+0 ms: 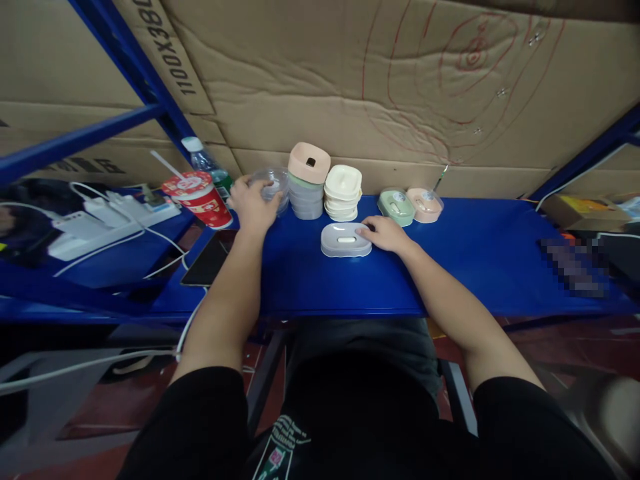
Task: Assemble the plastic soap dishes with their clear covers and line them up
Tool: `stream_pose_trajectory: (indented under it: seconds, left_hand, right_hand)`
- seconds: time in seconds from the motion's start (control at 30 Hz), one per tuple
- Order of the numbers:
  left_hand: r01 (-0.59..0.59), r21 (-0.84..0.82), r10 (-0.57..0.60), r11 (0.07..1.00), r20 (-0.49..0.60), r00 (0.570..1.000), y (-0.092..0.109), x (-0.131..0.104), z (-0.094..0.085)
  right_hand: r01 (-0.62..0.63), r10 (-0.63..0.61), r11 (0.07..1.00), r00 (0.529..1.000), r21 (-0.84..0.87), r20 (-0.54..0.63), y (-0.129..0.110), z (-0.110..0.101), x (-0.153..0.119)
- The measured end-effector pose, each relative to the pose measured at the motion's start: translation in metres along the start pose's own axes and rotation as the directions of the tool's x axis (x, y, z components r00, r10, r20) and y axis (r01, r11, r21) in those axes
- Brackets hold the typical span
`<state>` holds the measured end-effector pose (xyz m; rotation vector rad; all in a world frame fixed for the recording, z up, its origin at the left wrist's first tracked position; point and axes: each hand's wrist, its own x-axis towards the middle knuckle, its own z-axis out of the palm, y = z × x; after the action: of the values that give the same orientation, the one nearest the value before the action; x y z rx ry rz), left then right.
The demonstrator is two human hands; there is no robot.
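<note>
My left hand is at a stack of clear plastic lids, its thumb and fingers curled on the rim of the upper lid. My right hand holds the right end of a pale grey oval plastic case, which lies on the blue table and has a small white piece in its middle. Behind it stand a stack of grey cases topped by a pink one, and a cream stack. Further right are a green case and a pink case with clear covers.
A red paper cup with a straw leans at the left, with a plastic bottle behind it. White power strips and cables lie further left, near a dark flat tablet-like object. Cardboard walls the back.
</note>
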<state>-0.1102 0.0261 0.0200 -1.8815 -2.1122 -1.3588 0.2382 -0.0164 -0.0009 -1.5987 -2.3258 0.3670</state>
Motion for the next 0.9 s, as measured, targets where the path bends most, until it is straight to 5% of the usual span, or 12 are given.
stream_pose_trajectory:
  seconds: [0.23, 0.53, 0.7, 0.9]
  left_hand:
    - [0.112, -0.100, -0.112, 0.989, -0.003, 0.994, 0.002, 0.007, 0.001]
    - [-0.007, -0.151, 0.001, 0.989, -0.044, 0.999, 0.006, 0.007, -0.001]
    - [-0.028, -0.278, -0.025, 0.960, -0.188, 0.982, 0.020, -0.002, -0.012]
    - [-0.109, -0.490, -0.048, 0.865, -0.296, 0.954, 0.034, -0.010, -0.007]
  right_hand:
    - [0.015, -0.015, 1.000, 1.000, -0.002, -0.003, 0.001, 0.000, 0.000]
    - [0.008, -0.008, 1.000, 1.000, 0.003, 0.004, -0.002, -0.002, -0.001]
    - [0.003, -0.002, 1.000, 1.000, 0.025, -0.002, -0.005, -0.003, -0.003]
    - [0.014, 0.011, 0.994, 0.973, 0.107, -0.229, -0.004, -0.006, -0.004]
